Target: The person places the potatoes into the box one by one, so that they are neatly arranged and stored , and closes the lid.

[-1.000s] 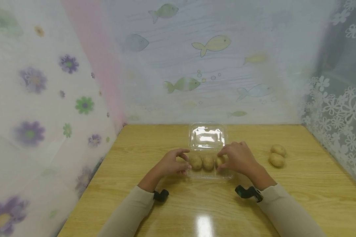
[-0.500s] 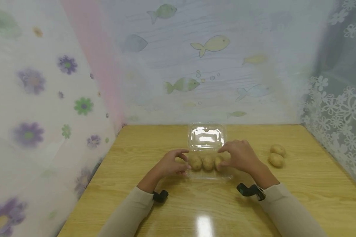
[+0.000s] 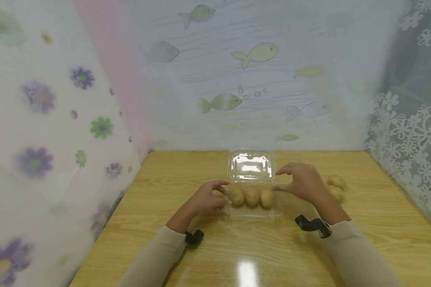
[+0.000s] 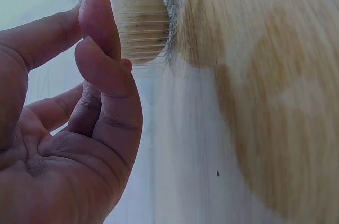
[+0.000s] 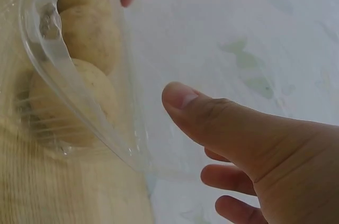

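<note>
A clear plastic clamshell container (image 3: 253,213) lies on the table with its lid (image 3: 251,165) folded back. Three potatoes sit in a row in its base: a left potato (image 3: 236,197), a middle potato (image 3: 252,197) and a right potato (image 3: 266,198). My left hand (image 3: 209,198) holds the container's left edge with thumb and fingers bent. Its fingertips meet near the clear rim in the left wrist view. My right hand (image 3: 303,181) is just right of the container, thumb and fingers spread, with nothing between them; in the right wrist view the thumb (image 5: 212,121) is apart from the rim.
Two more potatoes (image 3: 336,182) lie on the table to the right, partly hidden behind my right hand. The wooden table (image 3: 215,255) meets a fish-patterned curtain (image 3: 186,131) at the back. Flowered curtains (image 3: 104,159) hang at both sides.
My right hand has let go of the right potato and moved right, away from the container. The potato stays in the base. My left hand stays in place.
</note>
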Demonstrator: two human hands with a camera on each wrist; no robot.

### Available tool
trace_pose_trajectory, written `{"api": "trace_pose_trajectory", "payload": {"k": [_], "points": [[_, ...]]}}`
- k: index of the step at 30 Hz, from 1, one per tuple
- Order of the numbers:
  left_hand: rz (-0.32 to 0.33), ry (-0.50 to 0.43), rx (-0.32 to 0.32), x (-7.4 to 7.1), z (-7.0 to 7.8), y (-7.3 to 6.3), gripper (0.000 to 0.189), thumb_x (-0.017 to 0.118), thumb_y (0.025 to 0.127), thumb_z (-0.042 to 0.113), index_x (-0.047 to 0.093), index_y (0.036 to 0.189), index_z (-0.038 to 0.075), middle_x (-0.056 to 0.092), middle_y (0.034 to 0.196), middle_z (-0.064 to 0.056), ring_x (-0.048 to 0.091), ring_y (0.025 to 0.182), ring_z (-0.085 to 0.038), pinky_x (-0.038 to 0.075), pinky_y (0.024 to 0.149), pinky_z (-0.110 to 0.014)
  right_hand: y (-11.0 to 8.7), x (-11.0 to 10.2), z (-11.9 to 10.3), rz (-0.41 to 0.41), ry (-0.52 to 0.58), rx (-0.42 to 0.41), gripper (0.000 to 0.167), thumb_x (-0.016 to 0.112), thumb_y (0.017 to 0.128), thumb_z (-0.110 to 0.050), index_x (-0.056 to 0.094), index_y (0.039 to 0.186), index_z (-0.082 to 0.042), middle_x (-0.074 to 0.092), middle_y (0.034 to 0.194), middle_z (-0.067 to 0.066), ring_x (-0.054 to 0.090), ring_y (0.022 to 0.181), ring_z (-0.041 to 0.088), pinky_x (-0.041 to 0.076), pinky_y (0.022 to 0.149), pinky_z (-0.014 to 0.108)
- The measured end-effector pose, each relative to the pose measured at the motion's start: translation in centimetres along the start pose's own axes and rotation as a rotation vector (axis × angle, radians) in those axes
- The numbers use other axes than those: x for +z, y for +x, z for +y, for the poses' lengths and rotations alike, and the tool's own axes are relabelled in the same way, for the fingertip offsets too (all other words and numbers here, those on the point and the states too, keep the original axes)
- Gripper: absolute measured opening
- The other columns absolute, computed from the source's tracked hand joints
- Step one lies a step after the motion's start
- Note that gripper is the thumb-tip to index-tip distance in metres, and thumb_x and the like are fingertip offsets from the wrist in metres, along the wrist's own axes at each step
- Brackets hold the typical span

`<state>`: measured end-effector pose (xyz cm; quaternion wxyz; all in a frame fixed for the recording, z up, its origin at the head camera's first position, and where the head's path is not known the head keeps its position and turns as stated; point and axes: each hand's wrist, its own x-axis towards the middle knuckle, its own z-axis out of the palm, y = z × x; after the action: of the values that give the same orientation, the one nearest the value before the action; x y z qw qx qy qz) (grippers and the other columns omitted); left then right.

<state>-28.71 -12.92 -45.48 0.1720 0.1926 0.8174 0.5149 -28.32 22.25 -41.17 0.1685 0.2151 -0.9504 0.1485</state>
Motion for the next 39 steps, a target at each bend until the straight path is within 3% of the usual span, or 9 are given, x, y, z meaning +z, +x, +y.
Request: {"api": "trace_pose_trajectory", "payload": {"k": [16, 25, 39], "points": [[0.001, -0.005, 0.002, 0.1, 0.0, 0.1, 0.072, 0.082, 0.091, 0.022, 0.048, 0.154, 0.016, 0.063, 0.125, -0.006, 0.077, 0.073, -0.027, 0.062, 0.068, -0.037, -0.5, -1.3, 2.2, -0.041, 0.044, 0.147, 0.055, 0.083, 0.083, -0.055, 0.077, 0.122, -0.016, 0.069, 0.134, 0.013, 0.058, 0.129, 0.044, 0.037, 0.106, 0.075], [0.001, 0.005, 0.015, 0.0, -0.2, -0.1, 0.072, 0.082, 0.092, 0.023, 0.048, 0.154, 0.013, 0.063, 0.126, -0.009, 0.076, 0.072, -0.026, 0.062, 0.067, -0.037, -0.7, -1.6, 3.1, -0.052, 0.041, 0.182, 0.059, 0.079, 0.087, -0.056, 0.073, 0.127, -0.012, 0.066, 0.137, 0.019, 0.058, 0.127, 0.046, 0.045, 0.103, 0.067], [-0.001, 0.016, 0.016, 0.0, -0.1, -0.1, 0.072, 0.082, 0.092, 0.024, 0.048, 0.155, 0.015, 0.063, 0.126, -0.007, 0.077, 0.073, -0.026, 0.061, 0.067, -0.037, -1.3, -2.9, 4.3, -0.078, 0.043, 0.244, 0.067, 0.074, 0.09, -0.061, 0.069, 0.134, -0.011, 0.06, 0.141, 0.023, 0.061, 0.121, 0.046, 0.047, 0.097, 0.067]]}}
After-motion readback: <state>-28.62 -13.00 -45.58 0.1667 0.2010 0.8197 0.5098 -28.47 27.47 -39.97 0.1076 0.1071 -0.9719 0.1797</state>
